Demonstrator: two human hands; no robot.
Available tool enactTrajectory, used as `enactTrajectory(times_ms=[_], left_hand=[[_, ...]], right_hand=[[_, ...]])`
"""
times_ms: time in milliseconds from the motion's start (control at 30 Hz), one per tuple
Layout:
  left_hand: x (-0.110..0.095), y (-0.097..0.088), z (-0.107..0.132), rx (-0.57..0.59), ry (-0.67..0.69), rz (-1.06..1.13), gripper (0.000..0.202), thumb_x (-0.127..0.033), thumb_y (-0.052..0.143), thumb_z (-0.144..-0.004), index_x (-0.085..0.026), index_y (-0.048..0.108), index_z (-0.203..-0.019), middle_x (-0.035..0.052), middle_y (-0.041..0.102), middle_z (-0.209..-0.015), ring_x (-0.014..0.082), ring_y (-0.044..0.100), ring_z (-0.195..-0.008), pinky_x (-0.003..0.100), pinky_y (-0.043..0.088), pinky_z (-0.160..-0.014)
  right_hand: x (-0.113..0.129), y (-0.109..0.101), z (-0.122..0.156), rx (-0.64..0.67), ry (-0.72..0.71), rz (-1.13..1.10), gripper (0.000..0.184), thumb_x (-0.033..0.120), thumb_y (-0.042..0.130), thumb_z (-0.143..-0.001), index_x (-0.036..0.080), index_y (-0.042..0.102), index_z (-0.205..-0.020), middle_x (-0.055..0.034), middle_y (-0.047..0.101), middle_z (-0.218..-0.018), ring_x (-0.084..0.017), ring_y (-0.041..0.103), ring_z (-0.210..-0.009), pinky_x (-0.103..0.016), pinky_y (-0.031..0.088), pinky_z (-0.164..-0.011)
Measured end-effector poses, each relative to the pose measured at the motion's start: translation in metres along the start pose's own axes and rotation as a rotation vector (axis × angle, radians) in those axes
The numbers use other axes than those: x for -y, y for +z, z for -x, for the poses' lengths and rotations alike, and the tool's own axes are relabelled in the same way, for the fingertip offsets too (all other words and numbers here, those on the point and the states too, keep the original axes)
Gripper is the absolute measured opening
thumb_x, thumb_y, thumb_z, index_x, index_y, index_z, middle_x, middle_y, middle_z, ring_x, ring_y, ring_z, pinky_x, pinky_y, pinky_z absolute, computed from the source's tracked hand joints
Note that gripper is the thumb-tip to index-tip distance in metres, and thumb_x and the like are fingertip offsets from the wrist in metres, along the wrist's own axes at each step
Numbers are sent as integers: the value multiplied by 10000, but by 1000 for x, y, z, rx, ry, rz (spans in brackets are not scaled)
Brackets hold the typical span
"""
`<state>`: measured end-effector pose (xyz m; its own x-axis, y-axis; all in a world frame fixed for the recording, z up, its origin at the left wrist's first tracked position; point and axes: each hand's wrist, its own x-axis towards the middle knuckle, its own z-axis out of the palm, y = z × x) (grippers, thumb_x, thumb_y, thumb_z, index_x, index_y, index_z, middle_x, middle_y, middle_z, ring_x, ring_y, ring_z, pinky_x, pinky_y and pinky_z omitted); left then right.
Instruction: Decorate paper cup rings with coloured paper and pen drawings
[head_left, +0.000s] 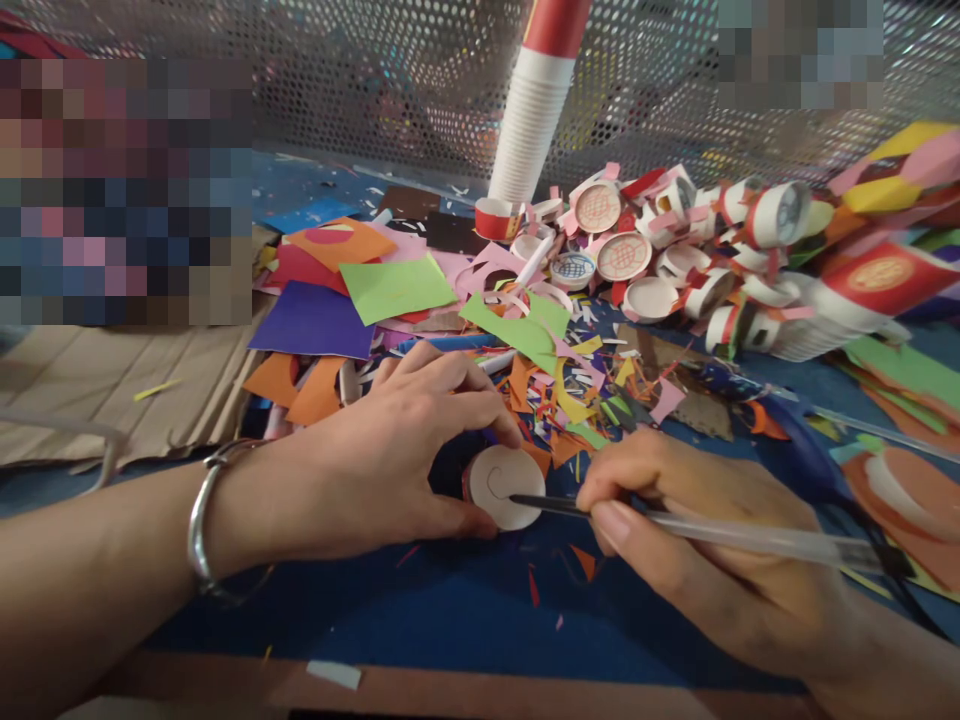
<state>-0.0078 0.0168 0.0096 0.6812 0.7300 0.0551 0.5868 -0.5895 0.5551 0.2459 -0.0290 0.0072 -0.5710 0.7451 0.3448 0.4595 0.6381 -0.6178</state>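
A small paper cup bottom (517, 470) lies with its round white face up on the blue table, bearing a thin curved line like a hook or spiral start. My left hand (405, 440), with a silver bangle at the wrist, grips it between thumb and fingers from the left side. In my right hand (697, 540) is a pen (720, 530) with a black tip section and a clear barrel, its point touching the white face at the end of the line.
Colored paper sheets (397, 288) and scraps (577, 400) lie beyond my hands. Cut cup pieces (622, 257), some with drawn patterns, are heaped at the back right. A cup stack (529, 115) stands before perforated metal (375, 90). Cardboard (187, 390) is left; a blue tool (787, 430) lies right.
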Motion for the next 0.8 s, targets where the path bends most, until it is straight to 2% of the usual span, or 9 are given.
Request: enactTrajectory(times_ms=[233, 433, 633, 800], left_hand=[[-3, 0, 0, 31, -17, -2, 462, -406, 880, -716, -312, 705, -1133, 28, 606, -1237, 322, 455, -1291, 508, 414, -1081], [-1, -1, 1, 24, -7, -9, 440, -408, 862, -733, -323, 696, -1132, 32, 599, -1231, 338, 448, -1299, 534, 405, -1079], [-1, 0, 1, 29, -17, -16, 448, -407, 863, -730, -322, 692, -1135, 34, 592, -1243, 349, 436, -1313, 550, 398, -1087], [-2, -1, 1, 25, -7, -27, 456, -388, 867, -733, -297, 688, -1142, 46, 597, -1237, 335, 454, -1292, 530, 406, -1080]], right_hand=[[-1, -2, -2, -34, 2, 25, 118, 122, 548, -919, 232, 588, -905, 67, 616, -686, -82, 599, -551, -221, 462, -546], [0, 1, -1, -75, 18, 57, 120, 138, 536, -930, 234, 594, -886, 48, 630, -666, -103, 592, -516, -250, 449, -511], [0, 5, -1, -105, 54, 46, 110, 162, 527, -948, 230, 592, -891, 70, 622, -631, -83, 593, -509, -232, 449, -535], [0, 5, -4, -91, 24, 53, 93, 168, 530, -958, 224, 595, -921, 62, 645, -630, -92, 622, -513, -230, 460, -528]])
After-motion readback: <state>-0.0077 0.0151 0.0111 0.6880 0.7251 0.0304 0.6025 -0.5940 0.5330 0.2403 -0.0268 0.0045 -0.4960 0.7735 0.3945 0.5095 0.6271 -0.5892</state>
